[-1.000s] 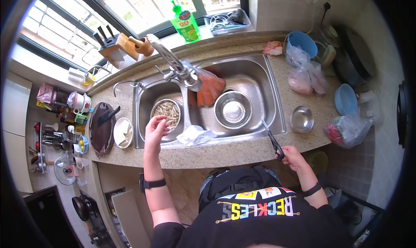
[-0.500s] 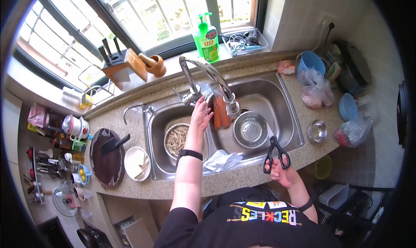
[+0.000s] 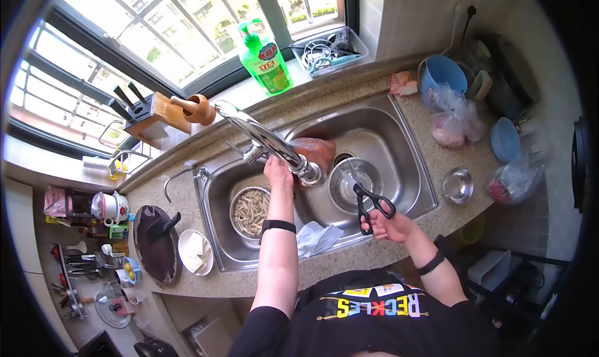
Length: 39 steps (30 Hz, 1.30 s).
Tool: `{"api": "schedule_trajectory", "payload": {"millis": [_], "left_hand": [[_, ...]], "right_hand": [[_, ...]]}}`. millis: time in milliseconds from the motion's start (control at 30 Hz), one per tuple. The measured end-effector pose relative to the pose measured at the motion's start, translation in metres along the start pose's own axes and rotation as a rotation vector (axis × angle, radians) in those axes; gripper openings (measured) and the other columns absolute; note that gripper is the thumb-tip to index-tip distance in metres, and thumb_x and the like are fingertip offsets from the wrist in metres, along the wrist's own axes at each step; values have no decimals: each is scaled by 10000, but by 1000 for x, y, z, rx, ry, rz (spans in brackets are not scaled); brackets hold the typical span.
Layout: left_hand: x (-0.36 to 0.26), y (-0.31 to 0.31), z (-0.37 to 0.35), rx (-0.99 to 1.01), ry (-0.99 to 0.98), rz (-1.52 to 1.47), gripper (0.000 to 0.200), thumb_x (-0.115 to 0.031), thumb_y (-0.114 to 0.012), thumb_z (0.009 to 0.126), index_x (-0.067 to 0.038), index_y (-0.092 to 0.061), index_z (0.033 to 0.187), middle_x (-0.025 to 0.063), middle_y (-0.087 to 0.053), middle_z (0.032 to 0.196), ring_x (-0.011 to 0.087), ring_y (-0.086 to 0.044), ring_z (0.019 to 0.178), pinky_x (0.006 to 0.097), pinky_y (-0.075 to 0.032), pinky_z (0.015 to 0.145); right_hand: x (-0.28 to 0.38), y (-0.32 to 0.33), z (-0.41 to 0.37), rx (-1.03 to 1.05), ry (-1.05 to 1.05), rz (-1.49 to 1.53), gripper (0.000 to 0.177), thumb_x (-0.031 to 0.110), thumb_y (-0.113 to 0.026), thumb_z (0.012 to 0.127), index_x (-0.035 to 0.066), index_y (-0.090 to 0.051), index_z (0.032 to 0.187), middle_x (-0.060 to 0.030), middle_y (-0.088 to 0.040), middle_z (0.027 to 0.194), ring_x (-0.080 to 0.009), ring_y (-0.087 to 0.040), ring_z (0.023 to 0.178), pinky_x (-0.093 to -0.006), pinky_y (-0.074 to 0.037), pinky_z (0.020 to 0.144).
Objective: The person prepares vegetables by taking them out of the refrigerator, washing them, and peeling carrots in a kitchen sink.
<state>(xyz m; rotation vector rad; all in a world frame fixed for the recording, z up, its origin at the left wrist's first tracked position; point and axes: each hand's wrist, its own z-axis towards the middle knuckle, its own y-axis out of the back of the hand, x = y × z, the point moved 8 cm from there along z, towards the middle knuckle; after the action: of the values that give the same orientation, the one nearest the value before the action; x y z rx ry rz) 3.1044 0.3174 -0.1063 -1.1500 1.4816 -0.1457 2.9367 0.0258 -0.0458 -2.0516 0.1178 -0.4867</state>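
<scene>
My left hand [image 3: 278, 172] reaches over the double steel sink [image 3: 409, 170] and grips the chrome faucet [image 3: 262, 135] near its spout end. My right hand [image 3: 385, 227] holds black-handled scissors [image 3: 364, 198] by the handles, blades pointing up over the right basin. Under the scissors a steel bowl [image 3: 355, 181] sits in the right basin. A steel bowl of pale strips [image 3: 251, 210] sits in the left basin. A bag with something orange [image 3: 317, 151] lies behind the faucet spout.
A white cloth [image 3: 317, 237] lies on the sink's front rim. A round dark cutting board with a knife [image 3: 156, 238] and a white dish [image 3: 194, 252] stand left of the sink. A small steel bowl [image 3: 458, 186], bags and blue bowls [image 3: 504, 140] crowd the right counter. Green soap bottle [image 3: 263, 56] on the sill.
My left hand moved from the left bowl up to the faucet and closed on it. My right hand lifted the scissors from the counter edge over the right basin.
</scene>
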Motion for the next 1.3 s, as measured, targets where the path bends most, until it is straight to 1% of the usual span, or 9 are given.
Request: {"api": "schedule_trajectory", "payload": {"millis": [167,267,467,567,633,767,900,1033,1300], "left_hand": [[-18,32,-44,-30,-53,205,73,-50,-620,817,18,-593,812,99,-637,831,155,-618,747,260,-517,716],[-22,45,-85,-139,53,228,63,-39,-619,812,6,-605,768,95,-641,792,156,-620,730,257,-526,716],[-27,61,-125,-166,55,220,55,-32,-611,808,18,-604,785,109,-639,790,175,-625,744,276,-521,740],[-27,59,-139,-179,80,228,45,-17,-606,797,28,-600,788,118,-635,781,188,-624,742,293,-522,762],[-32,58,-140,-178,28,190,66,-22,-605,807,18,-602,754,94,-633,761,160,-620,718,259,-519,723],[-45,59,-135,-175,-17,171,73,-5,-603,800,12,-598,729,86,-623,736,165,-615,704,271,-520,728],[-56,67,-131,-201,0,170,69,11,-601,792,17,-593,724,89,-618,724,172,-613,698,278,-517,738],[-57,67,-131,-189,8,151,75,4,-604,790,14,-589,718,94,-621,730,178,-614,705,290,-516,746],[-57,72,-129,-181,17,133,46,3,-602,786,28,-596,748,103,-623,736,192,-619,718,297,-519,748]], "right_hand": [[-7,6,35,155,-167,140,691,668,-487,762,32,-495,1030,-29,-516,898,-31,-394,498,-171,-338,453],[-21,7,57,265,-302,181,695,670,-485,762,28,-497,1027,-39,-517,915,-28,-419,523,-167,-352,463],[-33,8,89,315,-440,104,697,674,-497,753,36,-501,1035,-47,-524,930,-25,-393,527,-158,-337,461],[-34,2,98,323,-458,60,707,682,-503,742,40,-504,1040,-49,-523,913,-28,-375,521,-155,-318,452],[-34,6,106,313,-434,40,715,689,-512,730,43,-506,1037,-47,-523,909,-30,-371,518,-156,-310,448],[-29,8,121,321,-423,-7,705,688,-527,720,52,-514,1023,-27,-529,878,-30,-378,517,-158,-305,441],[-32,0,138,355,-497,-42,676,660,-523,745,47,-512,1028,-23,-532,841,-34,-383,502,-149,-292,415],[-33,0,142,275,-443,-77,660,660,-514,752,52,-515,1011,-21,-529,831,-32,-356,483,-149,-287,413],[-36,-7,139,276,-432,-55,609,640,-512,770,71,-517,989,-17,-520,814,-32,-315,477,-159,-285,425]]}}
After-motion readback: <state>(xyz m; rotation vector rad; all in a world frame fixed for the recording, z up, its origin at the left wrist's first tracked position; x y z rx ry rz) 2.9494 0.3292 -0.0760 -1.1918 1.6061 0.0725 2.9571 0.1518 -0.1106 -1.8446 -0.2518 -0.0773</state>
